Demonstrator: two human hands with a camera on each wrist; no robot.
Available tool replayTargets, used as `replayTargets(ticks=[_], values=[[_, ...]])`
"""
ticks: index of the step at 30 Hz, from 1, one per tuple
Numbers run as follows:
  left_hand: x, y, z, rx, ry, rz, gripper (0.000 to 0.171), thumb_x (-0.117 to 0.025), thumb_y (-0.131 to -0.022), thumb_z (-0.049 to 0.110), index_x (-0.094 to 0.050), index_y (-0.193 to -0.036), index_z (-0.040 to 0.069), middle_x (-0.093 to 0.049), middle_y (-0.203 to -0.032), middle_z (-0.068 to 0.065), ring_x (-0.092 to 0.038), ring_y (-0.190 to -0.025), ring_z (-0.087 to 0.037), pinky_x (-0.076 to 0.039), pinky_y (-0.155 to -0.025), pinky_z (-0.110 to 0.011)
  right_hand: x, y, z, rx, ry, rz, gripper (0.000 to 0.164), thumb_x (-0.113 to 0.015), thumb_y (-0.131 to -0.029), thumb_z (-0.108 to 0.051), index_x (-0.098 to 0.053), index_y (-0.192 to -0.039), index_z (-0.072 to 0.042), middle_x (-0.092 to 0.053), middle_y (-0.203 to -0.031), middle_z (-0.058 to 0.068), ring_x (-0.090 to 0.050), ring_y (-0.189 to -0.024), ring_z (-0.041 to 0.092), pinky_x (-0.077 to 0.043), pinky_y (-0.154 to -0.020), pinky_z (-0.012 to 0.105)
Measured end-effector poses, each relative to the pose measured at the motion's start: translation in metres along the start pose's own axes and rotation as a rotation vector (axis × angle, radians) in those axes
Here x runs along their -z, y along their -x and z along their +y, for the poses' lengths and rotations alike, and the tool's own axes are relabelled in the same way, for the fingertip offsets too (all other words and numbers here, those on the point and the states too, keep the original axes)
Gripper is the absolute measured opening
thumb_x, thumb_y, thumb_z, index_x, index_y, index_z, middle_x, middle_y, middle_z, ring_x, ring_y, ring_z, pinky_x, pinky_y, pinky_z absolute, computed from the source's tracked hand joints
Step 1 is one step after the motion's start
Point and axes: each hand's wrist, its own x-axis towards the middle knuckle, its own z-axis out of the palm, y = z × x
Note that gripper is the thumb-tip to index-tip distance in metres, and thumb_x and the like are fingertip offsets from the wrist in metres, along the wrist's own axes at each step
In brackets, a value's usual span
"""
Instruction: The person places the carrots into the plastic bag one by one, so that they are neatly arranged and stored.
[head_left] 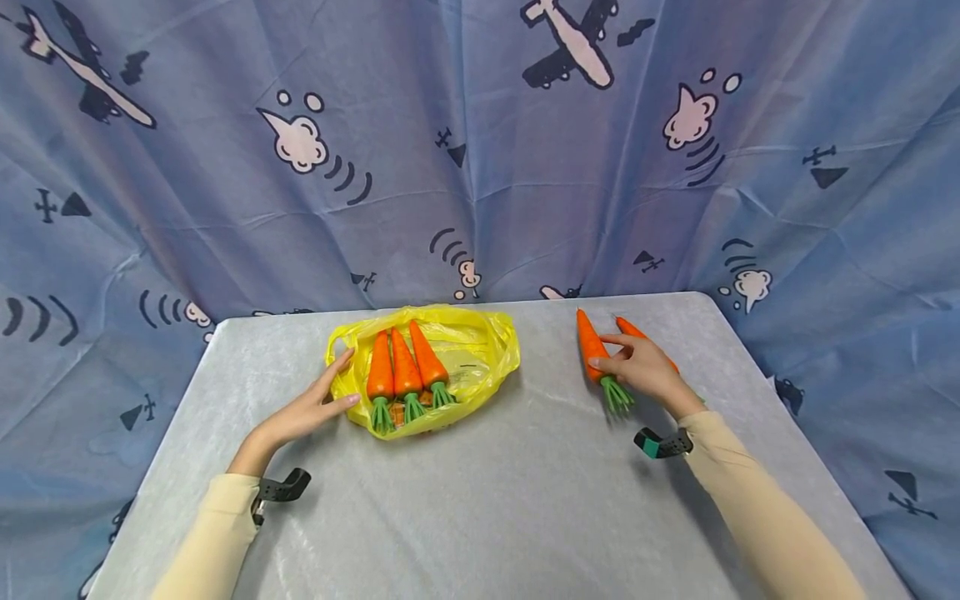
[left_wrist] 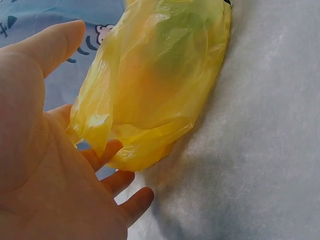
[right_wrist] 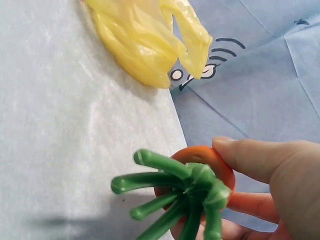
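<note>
A yellow plastic bag (head_left: 495,350) lies open on the table, left of the middle, with three orange carrots (head_left: 406,364) side by side in it, green tops toward the front. My left hand (head_left: 303,412) is at the bag's left side, fingers spread and nearly straight, touching its edge; the left wrist view shows the fingertips by the yellow plastic (left_wrist: 155,90). On the right, my right hand (head_left: 641,367) pinches a carrot (head_left: 590,343) between thumb and fingers near its green top. Another carrot (head_left: 632,327) lies partly hidden behind that hand.
The pale grey table (head_left: 480,517) ends at a blue curtain (head_left: 465,167) printed with planes and clouds. Under the bagged carrots, some brownish-orange items (head_left: 426,398) show, their kind unclear. A dark band sits on each wrist.
</note>
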Motion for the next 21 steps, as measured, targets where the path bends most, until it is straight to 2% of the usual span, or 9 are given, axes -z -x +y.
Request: replayTargets(ticks=[4,9,17,21], values=[[0.0,0.0,0.001,0.001,-0.003,-0.001,0.081,-0.053,-0.101,0.037,0.002,-0.16,0.031,-0.005,-0.166,-0.024,0.0,-0.152,-0.05,-0.005,-0.116,-0.075,0.002,0.0,-0.008,0.015,0.016,-0.007,0.075,-0.071,-0.088,-0.046,-0.045,-0.148,-0.01,-0.064,-0.087,0.008,-0.059,-0.067,0.017,-0.048,-0.06,0.026],[0.0,-0.001,0.0,-0.004,-0.002,0.0,0.081,-0.054,-0.101,0.036,0.002,-0.16,0.031,-0.005,-0.166,-0.024,-0.001,-0.152,-0.049,-0.005,-0.116,-0.075,0.003,-0.002,-0.018,0.045,0.009,-0.006,0.076,-0.07,-0.089,-0.047,-0.044,-0.149,-0.01,-0.071,-0.093,0.011,-0.061,-0.069,0.015,-0.045,-0.06,0.025],[0.0,-0.001,0.001,-0.01,-0.008,0.008,0.081,-0.054,-0.101,0.035,0.001,-0.16,0.031,-0.004,-0.167,-0.022,0.0,-0.152,-0.049,-0.005,-0.116,-0.075,0.005,-0.001,-0.038,0.07,-0.014,-0.005,0.074,-0.071,-0.088,-0.047,-0.046,-0.149,-0.014,-0.07,-0.1,0.012,-0.065,-0.078,0.016,-0.056,-0.072,0.029],[0.0,0.0,0.004,-0.007,-0.007,0.01,0.081,-0.054,-0.101,0.036,0.002,-0.16,0.031,-0.003,-0.167,-0.021,0.0,-0.152,-0.05,-0.005,-0.115,-0.075,0.006,-0.002,-0.048,0.075,-0.018,-0.016,0.075,-0.072,-0.087,-0.048,-0.046,-0.149,-0.016,-0.069,-0.102,0.013,-0.065,-0.081,0.018,-0.055,-0.073,0.028]])
